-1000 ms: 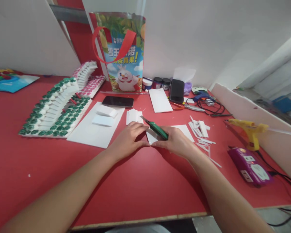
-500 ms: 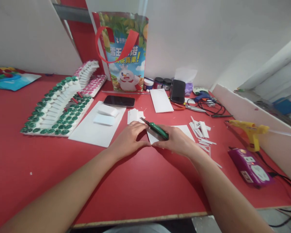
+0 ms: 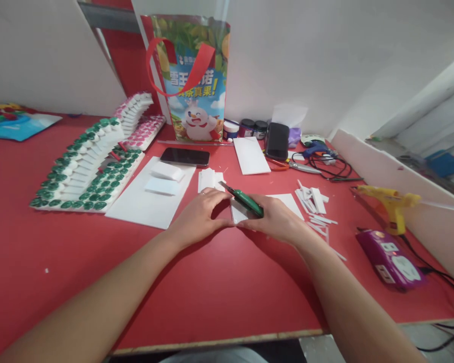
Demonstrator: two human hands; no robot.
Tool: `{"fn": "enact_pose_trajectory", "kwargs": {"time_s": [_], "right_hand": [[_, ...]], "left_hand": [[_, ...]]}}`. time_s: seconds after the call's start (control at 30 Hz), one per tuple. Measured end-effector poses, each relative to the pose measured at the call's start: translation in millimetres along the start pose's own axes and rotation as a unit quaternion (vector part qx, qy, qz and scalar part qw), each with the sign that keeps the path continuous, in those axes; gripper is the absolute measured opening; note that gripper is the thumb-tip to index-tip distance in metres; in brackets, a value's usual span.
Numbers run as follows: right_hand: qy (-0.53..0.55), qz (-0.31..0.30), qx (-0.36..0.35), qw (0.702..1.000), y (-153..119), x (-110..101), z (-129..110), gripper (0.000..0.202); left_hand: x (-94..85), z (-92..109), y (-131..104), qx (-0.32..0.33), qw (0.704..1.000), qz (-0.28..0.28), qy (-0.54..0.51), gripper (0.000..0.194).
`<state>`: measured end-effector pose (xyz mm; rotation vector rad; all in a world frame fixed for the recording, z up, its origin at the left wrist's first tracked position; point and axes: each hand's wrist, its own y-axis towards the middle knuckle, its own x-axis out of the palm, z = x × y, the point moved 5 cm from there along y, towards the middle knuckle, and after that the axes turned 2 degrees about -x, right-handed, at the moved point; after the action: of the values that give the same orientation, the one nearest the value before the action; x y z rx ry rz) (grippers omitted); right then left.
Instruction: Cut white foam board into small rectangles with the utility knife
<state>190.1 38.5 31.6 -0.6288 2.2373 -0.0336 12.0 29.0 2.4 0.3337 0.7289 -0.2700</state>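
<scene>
Your landmark is the white board (image 3: pixel 289 204) on the table (image 3: pixel 212 287), right in front of you. Your right hand (image 3: pixel 278 219) lies over its middle, fingers closed around the green cutter (image 3: pixel 248 202), thumb down at the board's near-left corner. Cutter sits above the board's left part; long axis runs from your right palm away and leftward, blade past the far-left corner toward the small white pieces (image 3: pixel 211 180). Your left hand (image 3: pixel 200 209) is at the board's left edge, thumb and index apart, and it's the one nearest the blade. Can't tell whether those fingers grip the board or only brace it. Thumb tips nearly meet at that near-left corner. Hidden: board's middle, under your right hand; your right fingertips. Hard to make out: blade clearance over your left index.
</scene>
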Motion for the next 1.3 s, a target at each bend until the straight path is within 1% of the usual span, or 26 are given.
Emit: {"fn": "enact_pose_trajectory", "kwargs": {"time_s": [0.1,0.2,0.27,0.4,0.6,0.87,1.0,1.07,1.1,1.17,1.2,1.23,1.3], "right_hand": [[0.033,-0.015,-0.001,0.999,0.0,1.0,1.1,0.033],[0.042,-0.01,0.0,0.999,1.1,1.9,3.2,0.032],[0.042,-0.005,-0.001,0.999,1.7,2.3,3.5,0.033],[0.042,-0.009,0.005,0.999,1.3,2.5,2.5,0.033],[0.061,-0.02,0.023,0.998,0.4,2.9,2.4,0.032],[0.052,-0.014,0.011,0.998,0.7,2.8,2.4,0.027],[0.052,-0.016,0.013,0.998,0.0,3.1,2.3,0.026],[0.054,-0.018,0.023,0.998,-0.4,3.4,3.6,0.028],[0.054,-0.018,0.03,0.998,-0.6,3.4,4.5,0.029],[0.046,-0.015,0.039,0.998,-0.8,2.8,5.4,0.031],[0.039,-0.012,0.04,0.998,-0.9,2.1,5.3,0.031],[0.033,-0.008,0.039,0.999,-0.9,1.4,4.9,0.031],[0.029,-0.005,0.042,0.999,-1.0,0.7,4.4,0.031]], "left_hand": [[-0.3,1.1,0.1,0.028,1.0,-0.007,0.005,0.045],[-0.7,2.3,-0.1,0.051,0.999,-0.017,0.003,0.035],[-1.3,2.8,0.1,0.053,0.998,-0.012,0.008,0.032],[-0.7,4.7,0.9,0.052,0.998,0.003,0.022,0.031],[0.7,6.1,1.2,0.063,0.998,0.004,0.018,0.03],[2.6,5.9,0.4,0.06,0.998,0.008,0.03,0.031],[-0.2,11.3,-1.4,0.082,0.995,0.01,0.047,0.027],[-10.8,12.9,-2.6,0.098,0.994,0.03,0.046,0.026],[-19.9,12.1,-3.3,0.098,0.992,0.061,0.042,0.026],[-42.3,3.8,-5.5,0.054,0.985,0.16,0.041,0.027],[-51.2,-1.1,-6.9,0.034,0.979,0.197,0.051,0.026],[-56.4,-6.1,-7.6,0.018,0.976,0.209,0.064,0.026],[-60.3,-16.3,-7.3,-0.009,0.975,0.209,0.08,0.025]]}}
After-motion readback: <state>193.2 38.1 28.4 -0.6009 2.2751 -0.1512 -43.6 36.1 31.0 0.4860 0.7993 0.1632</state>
